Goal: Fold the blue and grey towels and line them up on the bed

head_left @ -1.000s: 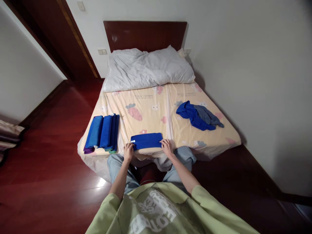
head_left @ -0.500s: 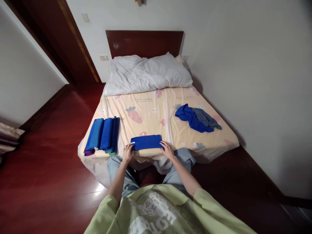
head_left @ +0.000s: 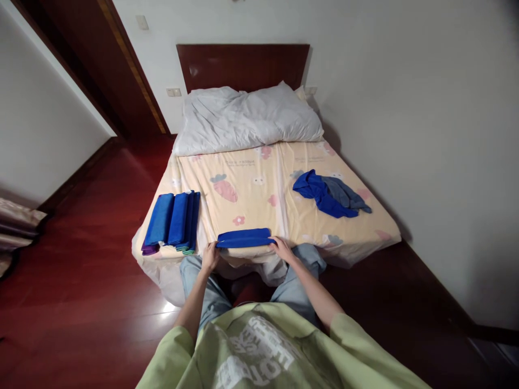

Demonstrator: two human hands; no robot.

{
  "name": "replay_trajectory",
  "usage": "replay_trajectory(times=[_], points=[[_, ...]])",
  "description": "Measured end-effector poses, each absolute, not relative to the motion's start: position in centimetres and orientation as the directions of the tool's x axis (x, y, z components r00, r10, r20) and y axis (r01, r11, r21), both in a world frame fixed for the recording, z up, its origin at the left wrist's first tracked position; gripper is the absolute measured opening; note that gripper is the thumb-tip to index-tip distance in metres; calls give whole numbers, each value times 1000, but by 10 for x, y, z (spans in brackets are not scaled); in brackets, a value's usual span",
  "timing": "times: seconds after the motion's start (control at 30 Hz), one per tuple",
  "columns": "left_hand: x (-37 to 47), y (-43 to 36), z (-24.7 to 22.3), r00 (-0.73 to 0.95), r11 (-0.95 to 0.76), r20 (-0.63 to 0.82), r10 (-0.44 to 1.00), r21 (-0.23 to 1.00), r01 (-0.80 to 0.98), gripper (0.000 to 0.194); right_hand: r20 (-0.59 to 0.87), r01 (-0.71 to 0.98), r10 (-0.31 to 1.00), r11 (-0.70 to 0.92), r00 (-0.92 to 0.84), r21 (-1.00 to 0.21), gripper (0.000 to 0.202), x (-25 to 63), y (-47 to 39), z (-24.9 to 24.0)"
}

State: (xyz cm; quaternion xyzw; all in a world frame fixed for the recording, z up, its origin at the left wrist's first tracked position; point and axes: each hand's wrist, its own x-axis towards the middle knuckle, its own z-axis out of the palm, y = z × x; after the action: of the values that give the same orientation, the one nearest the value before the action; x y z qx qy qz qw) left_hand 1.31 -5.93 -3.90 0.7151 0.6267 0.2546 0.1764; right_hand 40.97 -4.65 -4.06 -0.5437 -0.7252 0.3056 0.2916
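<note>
A blue towel point(head_left: 244, 236), folded into a long narrow strip, lies across the front edge of the bed. Its near edge is lifted a little off the far part. My left hand point(head_left: 210, 256) pinches the left end of that near edge. At the right end, my right hand point(head_left: 280, 247) has its fingers closed on the same edge. Left of the towel lie several folded towels point(head_left: 172, 220) in blue, with purple and green edges showing beneath. To the right, a crumpled blue and grey-blue cloth heap point(head_left: 327, 193) rests on the sheet.
The bed has a pale yellow sheet point(head_left: 251, 210) with carrot and rabbit prints. A grey-white quilt or pillow point(head_left: 247, 116) lies against the dark wooden headboard point(head_left: 243, 65). My knees touch the bed's front. A wall point(head_left: 438, 140) runs along the right; dark red flooring point(head_left: 93, 259) extends left.
The towel's near edge has come up and folded over in my hands, so the strip looks narrower. The side stacks keep their places; the view has tilted slightly.
</note>
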Motion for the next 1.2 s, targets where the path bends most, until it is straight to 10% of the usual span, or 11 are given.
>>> replay_trajectory(times=[0.47, 0.83, 0.97, 1.2], points=[[14, -9, -47, -136, 170, -105, 985, 711, 682, 32, -148, 823, 988, -125, 50, -555, 38, 389, -9, -40], [19, 0, -43, -167, 207, -122, 978, 568, 797, 35, -149, 767, 969, -246, 196, -593, 25, 381, 17, -47], [29, -14, -34, -195, 135, 67, 978, 507, 851, 29, 2, 827, 986, -140, 168, -544, 22, 379, 11, -42], [27, -24, -21, 309, -370, 207, 928, 450, 813, 31, 198, 845, 899, 436, -391, -309, 41, 375, -7, -34]])
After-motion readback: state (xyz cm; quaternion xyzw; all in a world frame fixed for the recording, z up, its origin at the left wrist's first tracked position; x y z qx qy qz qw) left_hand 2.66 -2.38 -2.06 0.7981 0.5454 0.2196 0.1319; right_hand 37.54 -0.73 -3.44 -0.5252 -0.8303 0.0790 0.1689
